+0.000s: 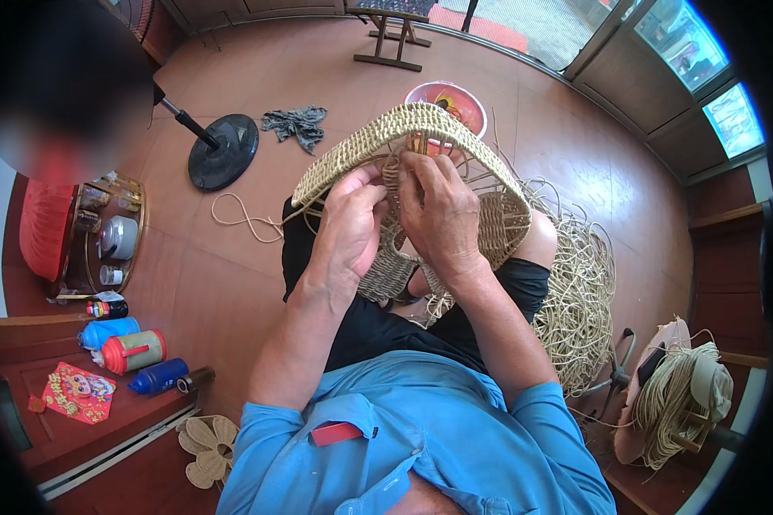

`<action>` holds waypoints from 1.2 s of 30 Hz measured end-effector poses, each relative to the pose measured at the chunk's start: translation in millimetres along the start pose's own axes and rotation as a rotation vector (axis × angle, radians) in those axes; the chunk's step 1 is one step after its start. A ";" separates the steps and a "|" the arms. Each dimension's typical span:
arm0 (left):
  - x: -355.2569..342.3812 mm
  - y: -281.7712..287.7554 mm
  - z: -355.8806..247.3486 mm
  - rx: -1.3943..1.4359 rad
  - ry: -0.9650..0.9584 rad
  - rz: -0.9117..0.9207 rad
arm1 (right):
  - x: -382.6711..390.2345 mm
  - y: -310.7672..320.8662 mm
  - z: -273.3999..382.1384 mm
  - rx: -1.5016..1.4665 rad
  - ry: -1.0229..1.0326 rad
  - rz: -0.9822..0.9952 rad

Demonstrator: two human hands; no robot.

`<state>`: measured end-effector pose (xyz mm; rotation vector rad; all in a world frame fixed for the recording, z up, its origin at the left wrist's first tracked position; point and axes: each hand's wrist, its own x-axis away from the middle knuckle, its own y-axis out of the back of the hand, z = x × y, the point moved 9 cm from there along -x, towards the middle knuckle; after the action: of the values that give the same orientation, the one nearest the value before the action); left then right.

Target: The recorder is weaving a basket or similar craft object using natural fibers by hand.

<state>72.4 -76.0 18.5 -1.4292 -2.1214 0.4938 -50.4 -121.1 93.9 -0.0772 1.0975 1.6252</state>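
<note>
A half-woven basket of pale straw-coloured cord (404, 124) rests across my lap, its curved woven band arching away from me. Loose strands hang inside the band, and more weave shows below my hands. My left hand (352, 215) is closed, thumb and fingers pinching the weave just inside the band. Beside it, my right hand (442, 206) bends over the strands with its fingers pressed together at the middle. The exact strand in the right fingers is hidden by the hand.
A big heap of loose cord (580, 283) lies on the floor to my right, with a coil of cord (687, 395) beyond it. A pink basin (455, 103) stands ahead. Left are a round black stand base (223, 152), a grey cloth (295, 126) and several flasks (134, 352).
</note>
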 end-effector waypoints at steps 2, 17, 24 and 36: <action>-2.7 3.4 2.9 -0.024 0.019 0.009 | -2.5 1.0 0.0 0.008 0.002 0.032; 34.6 -24.9 -32.9 -1.084 -0.555 -0.071 | -15.4 -1.8 4.4 0.013 0.141 0.169; 37.1 -27.1 -35.6 -1.232 -0.634 -0.040 | -11.3 -17.6 14.1 0.279 0.209 0.385; 25.6 -7.6 -30.0 -1.074 -0.571 -0.050 | -4.5 -17.3 -4.6 0.158 0.159 0.445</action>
<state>77.4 -54.9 52.3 -1.8925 -3.1030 -0.4186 -37.1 -128.3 83.4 0.1550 1.4356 1.9416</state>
